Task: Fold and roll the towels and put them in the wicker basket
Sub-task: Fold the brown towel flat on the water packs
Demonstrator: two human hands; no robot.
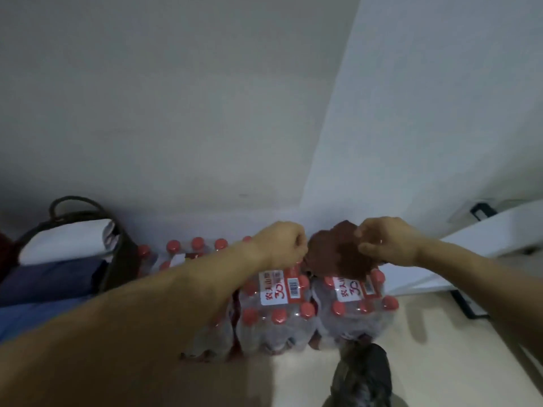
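Reddish-brown cloth, a small towel (338,254), was bunched between our two hands, held up in the air above the shrink-wrapped packs of red-capped water bottles (311,301) that stood on the pale floor (440,362) against the white wall (176,113). Our left hand (282,245) was curled shut at the towel's left edge, and it appeared to pinch that edge, though the fingertips were turned away from us and we could not see the contact itself. Our right hand (388,242) had thumb and fingers pressed onto the towel's right and upper side, gripping it in a loose clamp. The cloth sagged in a crumpled fold between them, its longer run lying left to right from one hand to the other, so both hands were equally close to it.

The basket (88,230), dark and with a looped handle, sat well off to our left against the wall, already holding a white roll (64,245) and darker blue cloth (44,280); the picture was too dim for us to confirm the weave. We judged that the towel was still being gathered or rolled rather than finished, and that the carry would go leftward, across the bottles, with the left arm the nearer one to the basket's mouth.
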